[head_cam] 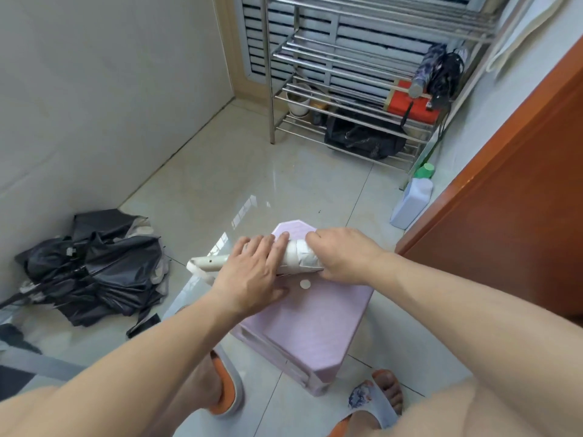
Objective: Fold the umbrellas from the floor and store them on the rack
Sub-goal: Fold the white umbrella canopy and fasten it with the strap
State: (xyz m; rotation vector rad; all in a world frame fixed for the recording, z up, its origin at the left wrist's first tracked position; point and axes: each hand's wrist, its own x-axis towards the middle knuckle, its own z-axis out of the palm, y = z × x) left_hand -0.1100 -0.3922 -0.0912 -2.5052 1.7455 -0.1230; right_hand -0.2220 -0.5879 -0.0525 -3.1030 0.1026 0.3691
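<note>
A rolled white umbrella [296, 258] lies across the top of a pink stool [312, 320] in the middle of the view, its pale handle [206, 263] sticking out to the left. My left hand [252, 272] lies over the umbrella near the handle with fairly straight fingers. My right hand [344, 255] grips the rolled canopy at its right end. A black umbrella [94, 269] lies crumpled and unfolded on the floor at the left. On the metal rack [347, 99] at the back, two folded dark umbrellas [438, 70] rest on a shelf.
A red box [410, 104], a white pot [298, 100] and a black bag [362, 137] sit on the rack's lower shelves. A white bottle with a green cap [411, 200] stands by the orange door [504, 197] at right. My slippered feet are below the stool.
</note>
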